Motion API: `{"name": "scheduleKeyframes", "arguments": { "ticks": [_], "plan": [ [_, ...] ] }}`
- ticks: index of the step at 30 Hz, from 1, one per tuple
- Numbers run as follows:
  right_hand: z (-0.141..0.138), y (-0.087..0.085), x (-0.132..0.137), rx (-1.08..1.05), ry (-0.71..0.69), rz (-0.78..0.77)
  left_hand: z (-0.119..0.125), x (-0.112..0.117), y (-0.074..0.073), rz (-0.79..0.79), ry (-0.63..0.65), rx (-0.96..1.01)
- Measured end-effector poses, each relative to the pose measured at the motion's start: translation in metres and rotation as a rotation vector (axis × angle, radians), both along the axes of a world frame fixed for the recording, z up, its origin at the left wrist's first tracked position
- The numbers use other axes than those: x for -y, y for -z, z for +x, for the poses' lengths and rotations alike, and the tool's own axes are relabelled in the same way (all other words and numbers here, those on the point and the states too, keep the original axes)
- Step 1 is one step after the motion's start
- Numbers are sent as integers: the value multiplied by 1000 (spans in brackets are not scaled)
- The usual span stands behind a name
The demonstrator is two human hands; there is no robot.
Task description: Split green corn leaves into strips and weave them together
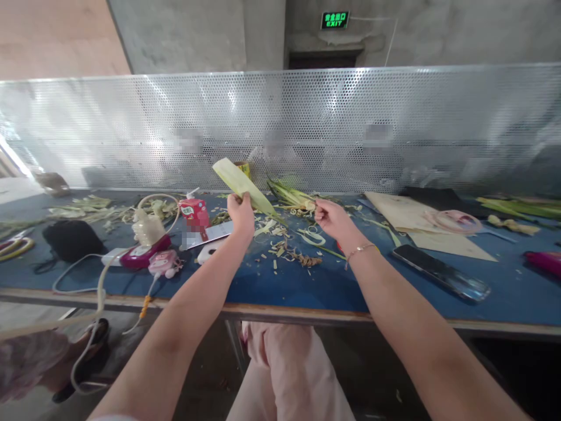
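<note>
My left hand (242, 211) is closed around the middle of a long, broad, pale-green leaf (228, 174), which slants from upper left to lower right above the table. My right hand (329, 216) is pinched shut beside a bundle of thin green stalks (287, 193). What its fingertips hold is too small to make out. Leaf scraps and short trimmed pieces (280, 248) lie scattered on the blue table between my hands, with a brown, dry, fibrous bit (309, 261) among them.
A perforated metal screen (272, 111) runs along the table's back. On the left are a red drink carton (194, 211), a power strip (144, 252) with cables and a black pouch (73, 240). A phone (440, 272), cardboard sheets (390, 213) and a tape roll (456, 221) lie right.
</note>
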State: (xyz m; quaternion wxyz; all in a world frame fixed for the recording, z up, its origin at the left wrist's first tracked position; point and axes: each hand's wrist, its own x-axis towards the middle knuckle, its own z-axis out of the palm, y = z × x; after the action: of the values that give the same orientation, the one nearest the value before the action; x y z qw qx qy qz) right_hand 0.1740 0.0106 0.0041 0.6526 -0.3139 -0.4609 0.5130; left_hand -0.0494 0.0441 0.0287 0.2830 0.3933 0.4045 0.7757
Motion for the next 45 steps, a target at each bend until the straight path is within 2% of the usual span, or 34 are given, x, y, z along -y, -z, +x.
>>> {"name": "scheduleKeyframes", "arguments": {
  "ticks": [1, 3, 5, 8, 10, 12, 14, 16, 18, 20, 22, 23, 26, 29, 32, 35, 38, 39, 41, 43, 45],
  "plan": [
    [4, 3, -6, 2, 150, -53, 7, 3, 2, 10, 59, -48],
    [10, 7, -13, 209, 318, -138, 19, 9, 8, 12, 122, -192],
    [13, 9, -13, 569, 385, -177, 24, 11, 12, -1, 181, -313],
    [18, 10, -7, 1100, 440, -100, 22, 13, 15, -30, 228, -459],
    [23, 10, -4, 1299, 513, -47, 20, 15, 14, -53, 186, -591],
    [26, 10, -3, 1362, 551, -35, 20, 16, 14, -78, 132, -729],
    [24, 11, -3, 1312, 510, -25, 21, 18, 15, -110, 127, -813],
    [15, 12, -2, 1125, 396, -44, 23, 19, 16, -149, 148, -852],
    [-1, 13, 3, 770, 160, -114, 25, 20, 17, -174, 164, -893],
    [-20, 13, 11, 430, -118, -118, 28, 23, 18, -174, 177, -937],
    [-37, 13, 18, 212, -314, -86, 32, 27, 17, -167, 183, -961],
    [-44, 13, 21, 151, -356, -80, 35, 30, 17, -158, 186, -969],
    [-54, 13, 25, 76, -322, -96, 40, 37, 14, -13, 234, -1091],
    [-52, 12, 24, 43, -242, -119, 26, 44, 3, 99, 334, -1335],
    [-46, 8, 23, 18, -186, -173, -22, 52, -17, -7, 292, -1454],
    [-43, 5, 22, -6, -153, -213, -93, 58, -37, -98, 219, -1545],
    [-43, 3, 23, -29, -147, -212, -153, 59, -44, -417, 198, -1650],
    [-43, 3, 23, -29, -153, -204, -164, 59, -43, -512, 211, -1680],
    [-43, 3, 24, -10, -179, -180, -175, 57, -38, -603, 294, -1713],
    [-43, 3, 24, 21, -204, -171, -174, 52, -30, -660, 350, -1713],
    [-43, 1, 25, 33, -210, -176, -169, 46, -24, -643, 391, -1717]
  ]
}}
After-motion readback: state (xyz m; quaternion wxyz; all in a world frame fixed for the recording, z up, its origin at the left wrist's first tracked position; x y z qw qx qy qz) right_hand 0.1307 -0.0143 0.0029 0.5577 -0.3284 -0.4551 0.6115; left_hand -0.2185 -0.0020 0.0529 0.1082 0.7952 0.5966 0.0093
